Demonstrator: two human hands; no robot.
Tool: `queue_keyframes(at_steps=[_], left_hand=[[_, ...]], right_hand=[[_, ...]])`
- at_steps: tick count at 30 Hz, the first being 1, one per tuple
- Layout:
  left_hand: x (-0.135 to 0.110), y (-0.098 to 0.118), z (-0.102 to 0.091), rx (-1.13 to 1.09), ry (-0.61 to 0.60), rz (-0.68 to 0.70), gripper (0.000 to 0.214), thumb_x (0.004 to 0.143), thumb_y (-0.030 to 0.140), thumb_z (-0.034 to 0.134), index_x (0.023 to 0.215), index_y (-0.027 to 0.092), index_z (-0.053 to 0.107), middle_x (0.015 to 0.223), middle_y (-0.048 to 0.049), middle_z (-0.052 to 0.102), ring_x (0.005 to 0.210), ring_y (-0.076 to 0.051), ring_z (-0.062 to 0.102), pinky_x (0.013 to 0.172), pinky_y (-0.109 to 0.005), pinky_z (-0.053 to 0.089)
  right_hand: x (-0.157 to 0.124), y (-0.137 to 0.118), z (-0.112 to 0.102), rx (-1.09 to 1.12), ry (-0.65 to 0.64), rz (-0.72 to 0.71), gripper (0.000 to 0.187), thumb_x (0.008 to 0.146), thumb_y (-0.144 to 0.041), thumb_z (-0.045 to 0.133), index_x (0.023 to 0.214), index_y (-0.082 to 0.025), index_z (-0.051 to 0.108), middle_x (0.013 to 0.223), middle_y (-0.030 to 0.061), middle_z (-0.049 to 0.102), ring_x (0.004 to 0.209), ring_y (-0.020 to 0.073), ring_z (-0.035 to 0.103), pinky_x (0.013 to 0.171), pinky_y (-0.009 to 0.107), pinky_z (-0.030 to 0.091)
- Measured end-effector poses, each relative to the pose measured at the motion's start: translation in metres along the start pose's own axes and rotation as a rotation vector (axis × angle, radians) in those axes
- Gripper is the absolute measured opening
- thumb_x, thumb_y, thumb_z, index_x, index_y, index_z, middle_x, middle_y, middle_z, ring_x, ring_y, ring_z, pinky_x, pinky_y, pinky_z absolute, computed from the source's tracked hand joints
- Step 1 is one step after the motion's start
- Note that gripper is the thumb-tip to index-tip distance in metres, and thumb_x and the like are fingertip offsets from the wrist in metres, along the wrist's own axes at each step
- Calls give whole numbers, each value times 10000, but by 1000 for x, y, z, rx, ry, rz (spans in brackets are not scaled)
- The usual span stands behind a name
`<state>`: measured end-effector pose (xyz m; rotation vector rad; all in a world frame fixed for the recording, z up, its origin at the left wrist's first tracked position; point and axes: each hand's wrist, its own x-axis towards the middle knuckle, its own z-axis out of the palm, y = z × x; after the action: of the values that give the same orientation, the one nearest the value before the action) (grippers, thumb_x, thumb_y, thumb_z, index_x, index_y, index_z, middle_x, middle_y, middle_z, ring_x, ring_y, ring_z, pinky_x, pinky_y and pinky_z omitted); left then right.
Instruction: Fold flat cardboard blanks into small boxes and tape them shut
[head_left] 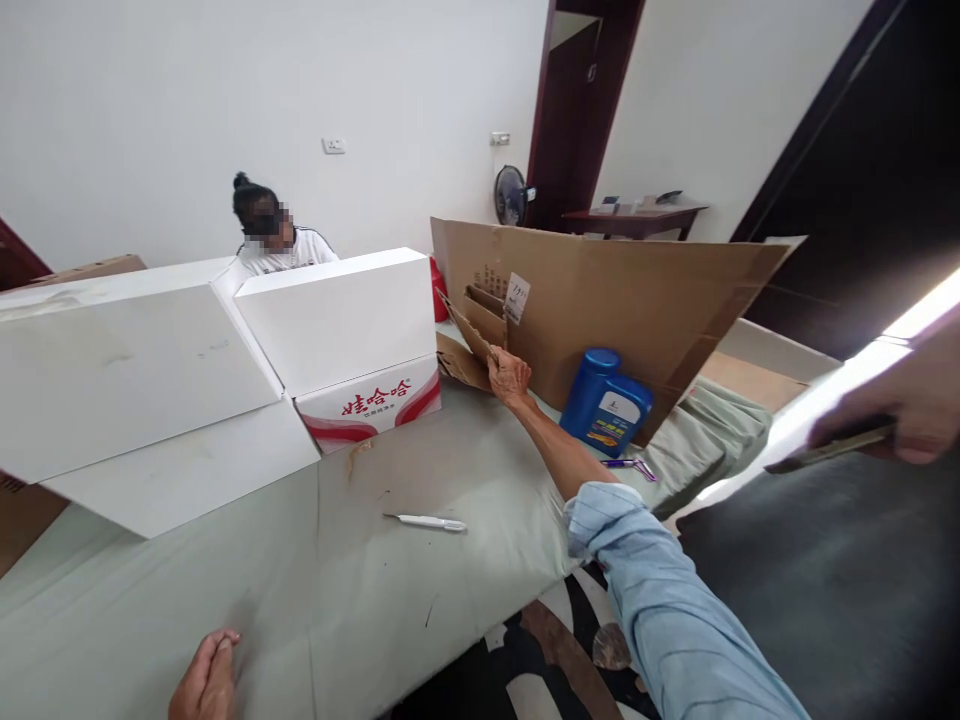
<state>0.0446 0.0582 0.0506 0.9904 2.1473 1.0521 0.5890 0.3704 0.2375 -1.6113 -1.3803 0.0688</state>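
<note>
My right hand (510, 375) reaches across the table, its fingers closed on the edge of a brown cardboard piece (474, 335) with folded flaps. Behind that piece stands a large brown cardboard sheet (622, 300) bearing a white label. My left hand (204, 678) is low at the left, over the table cloth, fingers curled together with nothing visible in them. A white craft knife (431, 522) with a thin blade lies between my hands. Left of the brown cardboard is a white carton (367, 405) with red printing, and beside it are large white cardboard panels (135, 350).
Against the brown sheet stands a blue plastic bottle (606, 405), with a purple pen-like object (630, 466) near it. Opposite me is a person (281, 240) behind the white cardboard. At far right another person's blurred hand (926, 410) holds a flat object. The cloth-covered table (360, 590) ends at front right.
</note>
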Motion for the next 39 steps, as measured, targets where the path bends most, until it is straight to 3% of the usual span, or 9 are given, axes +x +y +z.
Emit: queue_keyframes(at_steps=[5,10,16,21,23,25,29,34,39], left_hand=[[-16,32,3,26,36,-28,542,796,736,547,996,249,679,1127,-167,797,1201,-444,752,1014,-573,632],[-26,47,-2,-9,-2,129,493,803,711,535,888,249,686,737,-46,639,771,-315,689,739,-452,623],[-27,63,-13,-100,-97,233,498,731,634,641,925,209,812,735,-45,663,654,-240,647,657,-396,604],[-13,137,-12,-129,-169,365,457,851,468,678,1194,214,843,1072,-96,854,897,-249,791,885,-390,662],[-2,179,-9,-5,-209,622,475,935,373,575,1301,191,818,1227,-129,857,1006,-270,816,937,-399,656],[10,217,-5,128,-208,769,404,968,347,544,1172,202,861,1170,-113,877,996,-270,826,937,-371,643],[28,264,-1,207,-148,802,309,929,447,720,1093,224,859,1077,-91,888,1003,-302,822,950,-362,607],[31,278,-8,258,-109,855,342,992,475,657,1144,232,843,1295,-107,843,1220,-306,758,1074,-383,550],[33,271,-15,268,-101,883,275,995,312,587,945,214,839,907,-70,848,844,-235,760,883,-350,575]], right_hand=[[12,8,29,39,-73,24,346,1077,-194,497,1240,-81,781,1200,145,797,1089,181,687,936,288,423],[13,13,34,124,-92,23,260,948,-155,631,1159,-130,781,1257,184,772,1195,277,703,1046,389,483],[-59,10,11,260,-48,-43,324,886,-235,692,1206,-269,734,1380,152,732,1370,319,588,1194,479,434],[-163,3,10,358,-155,-92,239,858,-290,655,1080,-267,740,1138,111,752,1089,293,669,1054,462,528],[-197,-1,14,382,-214,-103,236,846,-333,663,1057,-266,742,1062,87,743,999,282,681,1004,475,559],[-222,-4,18,400,-264,-111,251,851,-371,661,1061,-262,743,1038,76,741,954,271,690,972,478,577],[-249,-9,20,423,-327,-118,250,892,-401,647,1073,-264,752,1051,83,758,940,263,708,935,455,592],[-256,-15,15,454,-339,-109,223,924,-386,658,1082,-271,766,1066,84,765,951,265,719,928,449,605],[-260,-32,13,528,-335,-104,186,927,-345,688,1076,-282,779,1054,77,760,941,260,712,928,443,604]])
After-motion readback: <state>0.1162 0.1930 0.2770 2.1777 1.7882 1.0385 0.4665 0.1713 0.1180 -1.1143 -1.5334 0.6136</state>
